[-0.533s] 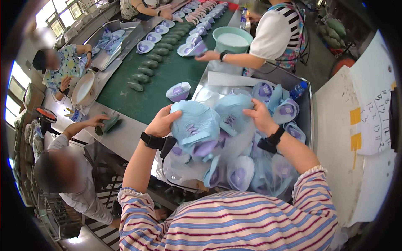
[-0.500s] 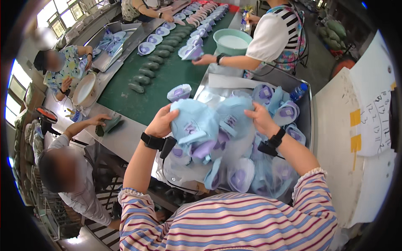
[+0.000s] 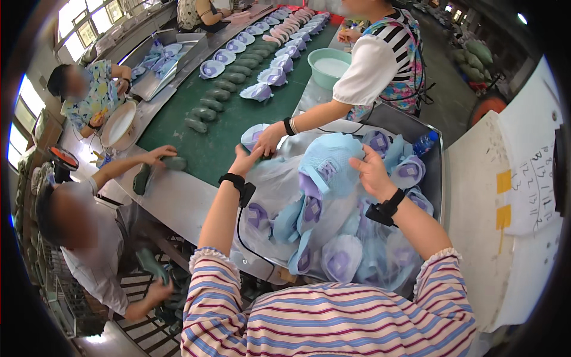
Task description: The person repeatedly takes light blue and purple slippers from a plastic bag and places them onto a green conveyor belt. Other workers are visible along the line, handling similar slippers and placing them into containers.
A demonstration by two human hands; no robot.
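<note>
Head view: light blue upper held above a crowded tray

Bare green surface [image 3: 229,135] is seen between a row of dark green lasts [image 3: 217,94] and the pale near border. The metal tray [image 3: 442,178] is bounded at the right by its wall, just beside a white panel [image 3: 473,208].

The tray is crowded with loose blue-and-purple uppers [image 3: 341,260], partly covered by clear film, and a blue bottle [image 3: 424,144] is lodged at its far right corner. The far left side is crossed by a co-worker's forearm [image 3: 321,116].

The light blue upper [image 3: 333,156] is pinched at its right edge by the right hand [image 3: 376,172] and suspended over the tray. The left hand [image 3: 242,163] is stretched toward a second upper [image 3: 252,134], close by the co-worker's hand [image 3: 270,139]; whether anything is gripped there cannot be told.
</note>
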